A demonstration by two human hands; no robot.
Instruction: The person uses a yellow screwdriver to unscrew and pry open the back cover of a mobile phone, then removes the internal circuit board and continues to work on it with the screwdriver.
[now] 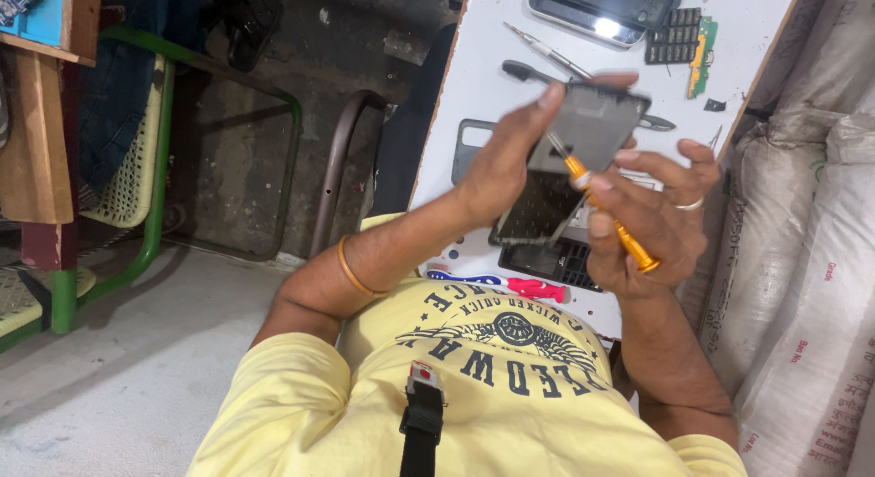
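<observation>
While the left hand (506, 163) grips the opened phone (574, 158) by its edges, held up above the white table (474, 76), the right hand (652, 217) is closed around an orange-handled screwdriver (606, 208), tip set against the phone's inner plate. Risk as I judge it: a slipped tip gouges the board, since the phone has no support. A loosened screw could drop among the parts below, near the red-and-blue tool (510, 284).

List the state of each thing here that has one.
Phone: opened, held up in the left hand.
Screwdriver: gripped in the right hand, tip on the phone.
Tweezers: lying loose on the table.
Circuit board: lying bare on the table.
</observation>
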